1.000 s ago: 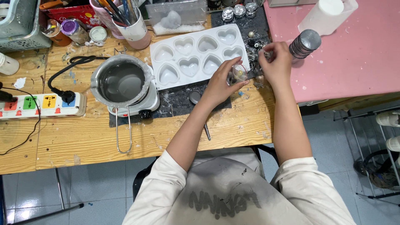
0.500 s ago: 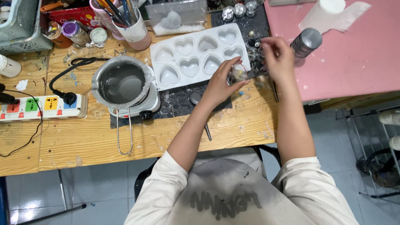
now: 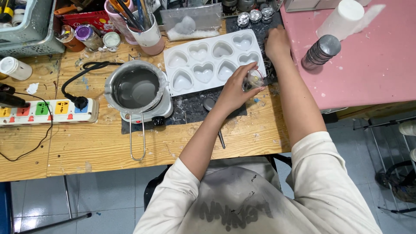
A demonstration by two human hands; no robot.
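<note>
left hand closed around small clear cup, right hand fingers down on dark mat, grip unclear

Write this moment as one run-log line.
left hand: holds small clear cup | right hand: on dark mat | white heart-cavity mould: empty

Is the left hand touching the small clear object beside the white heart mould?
Touching. In the head view, the left hand has its fingertips closed around the small clear object, with no gap between them, at the right edge of the white heart mould.
</note>
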